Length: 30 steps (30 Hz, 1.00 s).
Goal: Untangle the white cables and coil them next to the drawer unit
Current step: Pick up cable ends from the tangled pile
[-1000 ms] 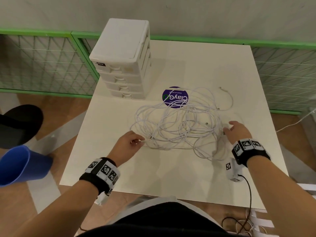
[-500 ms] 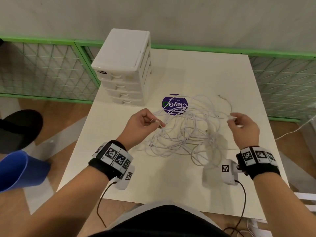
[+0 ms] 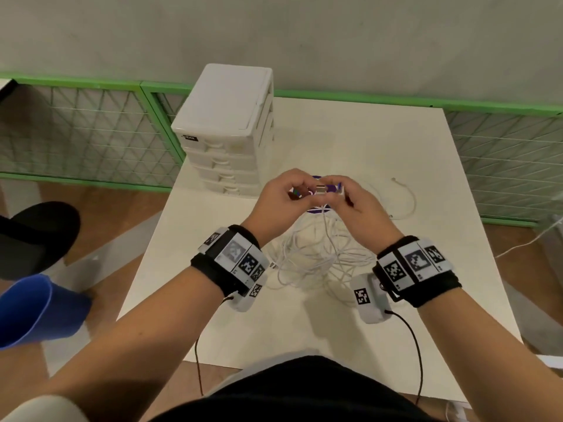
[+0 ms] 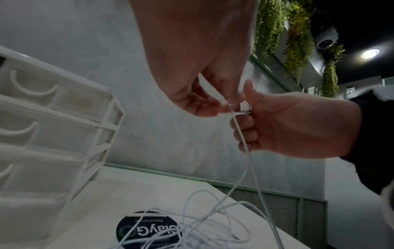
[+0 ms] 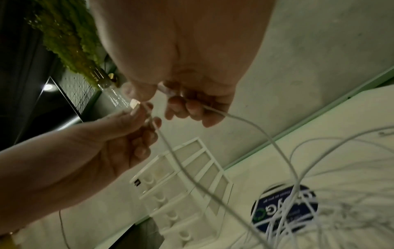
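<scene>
left hand (image 3: 281, 197) – pinching cable end | right hand (image 3: 355, 202) – pinching plug | white cables (image 3: 316, 257) tangled on table (image 3: 365, 141)

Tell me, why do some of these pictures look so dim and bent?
Head view: evenly lit, soft shadows under the hands, table edges bowed by the wide lens. Both wrist views: darker, grainy, the drawer unit warped, a ceiling lamp glaring.
</scene>
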{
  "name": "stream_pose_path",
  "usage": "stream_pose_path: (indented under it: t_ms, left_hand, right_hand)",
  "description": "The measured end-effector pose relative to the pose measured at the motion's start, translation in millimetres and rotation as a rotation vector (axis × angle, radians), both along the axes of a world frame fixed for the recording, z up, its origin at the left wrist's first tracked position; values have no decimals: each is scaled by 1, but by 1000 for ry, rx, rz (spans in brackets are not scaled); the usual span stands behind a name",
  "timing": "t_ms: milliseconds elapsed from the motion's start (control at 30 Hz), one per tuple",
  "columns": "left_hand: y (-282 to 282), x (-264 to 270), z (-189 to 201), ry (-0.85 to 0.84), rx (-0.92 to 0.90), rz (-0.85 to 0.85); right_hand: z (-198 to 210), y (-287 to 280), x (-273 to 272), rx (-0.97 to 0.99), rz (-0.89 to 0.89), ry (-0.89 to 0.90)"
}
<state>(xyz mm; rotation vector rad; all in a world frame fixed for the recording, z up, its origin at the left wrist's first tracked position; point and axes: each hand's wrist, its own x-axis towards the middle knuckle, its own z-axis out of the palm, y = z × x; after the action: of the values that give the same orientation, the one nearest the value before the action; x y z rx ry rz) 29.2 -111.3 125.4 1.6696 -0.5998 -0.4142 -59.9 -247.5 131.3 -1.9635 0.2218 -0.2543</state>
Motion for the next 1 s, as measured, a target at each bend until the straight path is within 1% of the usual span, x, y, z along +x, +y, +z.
stream_pose_path:
  t_ms: [33, 100, 133, 233, 267, 333, 400, 467, 533, 567, 633, 700, 833, 1000]
  left_hand:
    - [0, 2, 1, 7, 5, -2]
    - [3, 5, 0, 75, 11, -17]
    - [6, 6, -3, 95, 4, -23]
    - [17, 8, -12, 147, -49, -21]
    - [20, 8, -15, 168, -64, -19]
    - [27, 12, -23, 169, -35, -2]
    - [38, 18, -40, 117, 109, 54]
    - [54, 22, -62, 15, 318, 76]
    - [71, 22, -85, -91, 503, -5]
    - [78, 20, -95, -128, 584, -76]
    - [89, 15, -112, -211, 761, -208]
    - [95, 10, -128, -315, 879, -259]
    - [99, 5, -145, -374, 941, -240]
    - [95, 13, -147, -351, 881, -288]
  right_hand:
    - [-2, 2, 2, 33, 24, 48]
    - [-2, 3, 3, 64, 53, 106]
    - [-3, 3, 4, 42, 77, 131]
    - [-10, 7, 5, -136, 173, 218]
    - [-14, 9, 6, -162, 182, 240]
    - [-19, 13, 6, -132, 151, 269]
    - [-25, 13, 6, -81, 80, 266]
    - [-27, 11, 5, 10, 37, 224]
    - [-29, 10, 3, 148, 15, 182]
    - [-30, 10, 1, 176, 2, 167]
    - [-34, 9, 0, 155, -30, 153]
    - [-38, 9, -2, 134, -56, 142]
    - [-43, 10, -7, 145, -42, 172]
    - [-39, 15, -15, 83, -49, 202]
